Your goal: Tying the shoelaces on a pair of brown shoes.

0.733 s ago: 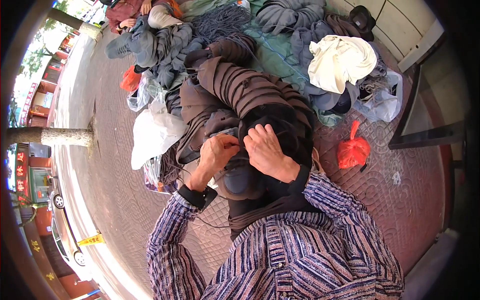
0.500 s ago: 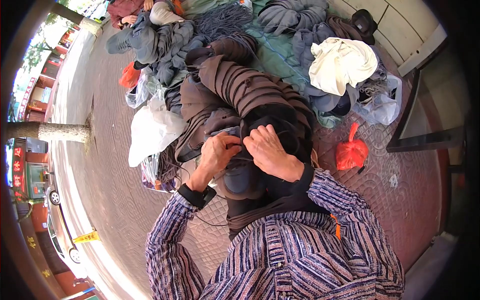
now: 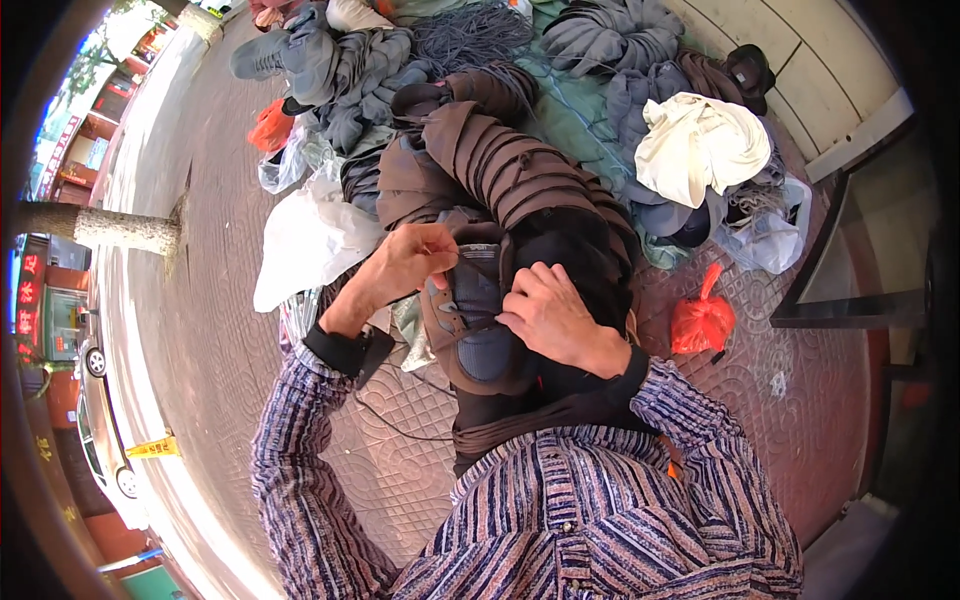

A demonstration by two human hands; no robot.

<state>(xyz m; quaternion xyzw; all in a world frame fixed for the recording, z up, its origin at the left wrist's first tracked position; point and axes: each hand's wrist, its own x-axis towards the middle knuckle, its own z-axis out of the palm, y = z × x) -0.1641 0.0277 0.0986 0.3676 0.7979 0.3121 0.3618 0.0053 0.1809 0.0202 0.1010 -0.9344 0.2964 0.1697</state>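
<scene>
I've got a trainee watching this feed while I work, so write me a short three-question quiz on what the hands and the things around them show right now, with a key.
1. Multiple choice: on which side of the person does the tied red bag lie?
A) left
B) right
2. True or false: in the picture, the left hand is higher than the right hand.
3. Fill in the blank: the brown-and-grey thing between the two hands is a ____.

Key:
1. B, on the red paving to the person's right.
2. True; it is by the far part of the piece, the other hand nearer the body.
3. Shoe upper.
</scene>
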